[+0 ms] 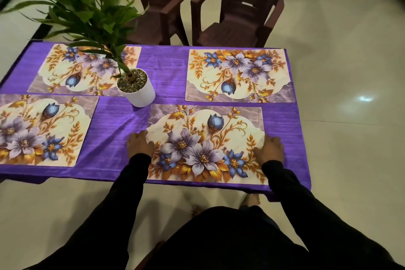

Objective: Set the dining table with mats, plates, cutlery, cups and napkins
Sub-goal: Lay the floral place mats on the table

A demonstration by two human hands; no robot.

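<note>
Four floral mats lie on the purple-clothed table (171,66), one toward each corner, and no plates, cutlery, cups or napkins show, so most of the setting remains. The left hand (140,146) and right hand (270,149) rest with loosely curled fingers on the side edges of the near-right mat (206,144), which lies flat at the table's near edge; whether they pinch it cannot be told.

potted plant (135,87) standing mid-table between mats, purple cloth (168,68) bare around it

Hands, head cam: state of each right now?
Left hand: on the left edge of the near right placemat, fingers curled; grip or press cannot be told.
Right hand: same on its right edge; cannot be told.
</note>
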